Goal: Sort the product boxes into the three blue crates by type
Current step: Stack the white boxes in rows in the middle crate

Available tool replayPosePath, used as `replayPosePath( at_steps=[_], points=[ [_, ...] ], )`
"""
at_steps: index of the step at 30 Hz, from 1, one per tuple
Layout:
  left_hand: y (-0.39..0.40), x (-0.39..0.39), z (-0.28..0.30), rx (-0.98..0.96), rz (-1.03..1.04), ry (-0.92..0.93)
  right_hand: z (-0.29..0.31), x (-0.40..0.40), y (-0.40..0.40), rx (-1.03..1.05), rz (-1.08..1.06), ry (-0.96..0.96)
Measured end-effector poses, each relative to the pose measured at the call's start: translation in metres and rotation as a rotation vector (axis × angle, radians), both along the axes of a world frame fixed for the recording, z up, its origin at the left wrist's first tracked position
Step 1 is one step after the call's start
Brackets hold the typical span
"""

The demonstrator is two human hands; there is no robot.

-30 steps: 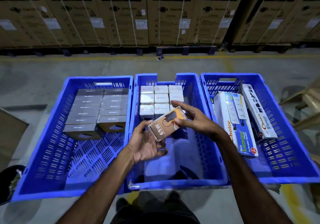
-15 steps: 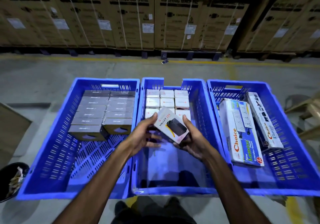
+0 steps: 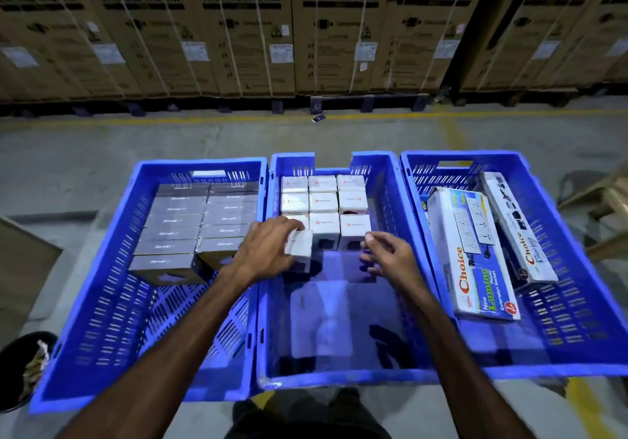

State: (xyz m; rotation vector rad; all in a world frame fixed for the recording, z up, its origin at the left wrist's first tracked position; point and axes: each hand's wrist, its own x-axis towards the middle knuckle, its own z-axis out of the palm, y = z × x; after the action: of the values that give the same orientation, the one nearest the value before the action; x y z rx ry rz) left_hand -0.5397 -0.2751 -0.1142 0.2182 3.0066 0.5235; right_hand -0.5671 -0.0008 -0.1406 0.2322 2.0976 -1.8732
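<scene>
Over the middle crate (image 3: 387, 183), the left hand (image 3: 268, 251) curls its fingers and thumb round a small white box (image 3: 300, 246), holding it at the near-left end of the white boxes (image 3: 324, 200) packed against that crate's far wall. Those boxes stand in rows of three, upright and touching; the held box sits just in front of the nearest row's left place, and whether it already rests on the crate floor is hard to tell, since the hand covers its lower part. The right hand (image 3: 390, 255) hovers just right of it, near the front-right white box, fingers loosely curled with nothing between them. The near half of the middle crate shows bare floor under a glossy sheet.

Left of the middle crate, touching its wall, the left crate (image 3: 102, 302) holds grey boxes (image 3: 200, 221) in two columns filling its far half. Right of the middle crate, the right crate (image 3: 577, 336) holds long Choice extension-socket boxes (image 3: 475, 255) lying lengthwise, one tilted against another. Beyond the middle crate, across the concrete floor (image 3: 136, 143), stands a row of washing machine cartons (image 3: 244, 30). Far left of it sits a dark bin (image 3: 20, 370).
</scene>
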Motion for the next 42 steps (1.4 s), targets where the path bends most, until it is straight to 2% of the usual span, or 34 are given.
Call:
replayPosePath(
  at_steps=[5, 8, 14, 19, 24, 28, 30, 37, 42],
  points=[
    [0.001, -0.016, -0.025, -0.327, -0.04, 0.074, 0.002, -0.013, 0.021, 0.081, -0.019, 0.088],
    [0.01, -0.025, -0.031, -0.527, -0.065, 0.062, -0.009, -0.017, 0.027, 0.135, -0.02, 0.071],
    [0.025, -0.036, -0.034, -0.718, -0.027, -0.069, -0.026, -0.012, 0.036, 0.227, 0.031, 0.037],
    [0.036, -0.033, -0.037, -0.735, 0.048, -0.109, -0.041, -0.01, 0.029, 0.194, 0.095, -0.021],
    [0.038, -0.033, -0.039, -0.734, 0.047, -0.121, -0.053, -0.021, 0.01, 0.062, 0.088, -0.242],
    [0.028, -0.03, -0.041, -0.696, -0.003, -0.064, -0.065, -0.035, -0.009, -0.221, -0.04, -0.462],
    [0.023, -0.027, -0.042, -0.655, -0.02, -0.034, -0.072, -0.043, -0.016, -0.283, -0.094, -0.526],
    [0.015, -0.019, -0.043, -0.512, -0.004, 0.01, -0.081, -0.056, -0.029, -0.54, -0.274, -0.67],
    [0.017, -0.016, -0.045, -0.492, 0.014, 0.024, -0.084, -0.061, -0.042, -0.724, -0.395, -0.707]
  ],
)
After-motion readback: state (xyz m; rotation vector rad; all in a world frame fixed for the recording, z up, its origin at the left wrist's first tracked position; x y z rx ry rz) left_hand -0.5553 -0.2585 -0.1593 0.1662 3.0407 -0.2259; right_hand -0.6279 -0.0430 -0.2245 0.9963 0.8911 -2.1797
